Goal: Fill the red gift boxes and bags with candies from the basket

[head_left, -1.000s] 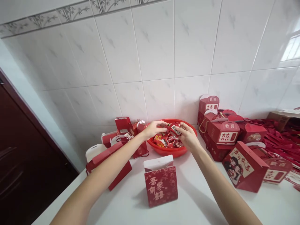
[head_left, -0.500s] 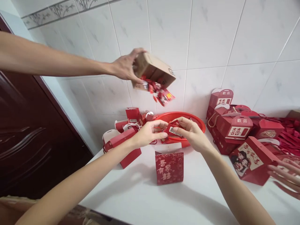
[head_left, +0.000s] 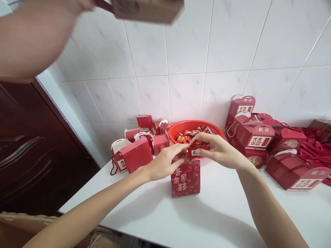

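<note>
A red gift box (head_left: 185, 182) with pale characters stands upright on the white table in front of me. Just above its top, my right hand (head_left: 217, 148) pinches a small red packet (head_left: 196, 152) with a white label. Curled over the box's upper left edge, my left hand (head_left: 164, 160) has thumb and fingers around something small, partly red and green, that I cannot make out. Behind my hands sits a red plastic basket (head_left: 178, 127) holding several red wrapped sweets (head_left: 184, 138); my right hand covers part of its front.
Several red gift boxes (head_left: 138, 155) stand at the left. More are piled at the right (head_left: 254, 136), with dark red ribbon-like material (head_left: 317, 144) beside them. A co-worker's arm (head_left: 33, 41) and a cardboard box (head_left: 150, 10) are at the top left. A tiled wall closes the back.
The co-worker's cardboard box has moved up and left, and the sweets falling from it are now in the basket. My hands have lowered toward the red box. Another hand at the right has left view.
</note>
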Demonstrator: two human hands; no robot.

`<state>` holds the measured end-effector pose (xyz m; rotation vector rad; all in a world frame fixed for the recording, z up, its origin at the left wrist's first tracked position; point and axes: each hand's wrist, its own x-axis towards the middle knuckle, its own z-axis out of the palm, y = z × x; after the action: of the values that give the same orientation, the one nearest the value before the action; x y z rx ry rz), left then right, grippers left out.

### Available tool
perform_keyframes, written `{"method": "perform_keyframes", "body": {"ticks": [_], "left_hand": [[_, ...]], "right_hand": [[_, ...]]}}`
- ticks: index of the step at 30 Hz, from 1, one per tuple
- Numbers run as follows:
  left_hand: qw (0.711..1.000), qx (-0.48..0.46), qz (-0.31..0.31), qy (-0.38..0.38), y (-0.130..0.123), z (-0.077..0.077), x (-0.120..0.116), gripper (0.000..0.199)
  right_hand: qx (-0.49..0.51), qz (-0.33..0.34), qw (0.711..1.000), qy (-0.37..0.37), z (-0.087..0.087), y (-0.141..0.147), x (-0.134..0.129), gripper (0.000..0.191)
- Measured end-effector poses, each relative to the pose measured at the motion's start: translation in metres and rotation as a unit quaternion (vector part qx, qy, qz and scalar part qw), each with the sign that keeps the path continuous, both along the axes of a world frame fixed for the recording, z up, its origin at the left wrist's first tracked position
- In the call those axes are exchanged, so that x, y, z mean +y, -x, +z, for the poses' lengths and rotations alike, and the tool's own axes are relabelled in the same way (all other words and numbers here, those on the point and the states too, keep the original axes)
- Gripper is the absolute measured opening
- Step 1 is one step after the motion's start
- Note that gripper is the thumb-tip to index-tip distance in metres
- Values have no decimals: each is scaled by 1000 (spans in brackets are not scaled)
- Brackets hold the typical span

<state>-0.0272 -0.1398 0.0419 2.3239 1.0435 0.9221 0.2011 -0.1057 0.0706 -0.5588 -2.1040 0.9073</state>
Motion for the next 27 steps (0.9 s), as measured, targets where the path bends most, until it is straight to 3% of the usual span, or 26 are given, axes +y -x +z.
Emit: {"method": "perform_keyframes", "body": {"ticks": [5, 10, 15, 20, 24, 27], "left_hand": [[999, -28, 15, -25, 3, -5, 3, 41], [999, -31, 22, 10, 1, -7, 1, 43], [995, -12, 92, -34, 3, -11, -2, 20], [989, 13, 128, 74, 10, -21, 2, 24], [983, -44, 119, 136, 12, -25, 8, 30], [980, -66, 120, 144, 11, -23, 10, 49]], "right_hand": [[-8, -8, 1000, -20, 1, -2, 1, 17], [-10, -31, 999, -32, 1, -4, 2, 18], [-12, -46, 998, -45, -3, -3, 4, 16], [-30, -59, 995, -69, -8, 7, 5, 18], [-46, -69, 994, -70, -12, 13, 5, 14], [-22, -72, 995, -65, -11, 11, 6, 14]]}}
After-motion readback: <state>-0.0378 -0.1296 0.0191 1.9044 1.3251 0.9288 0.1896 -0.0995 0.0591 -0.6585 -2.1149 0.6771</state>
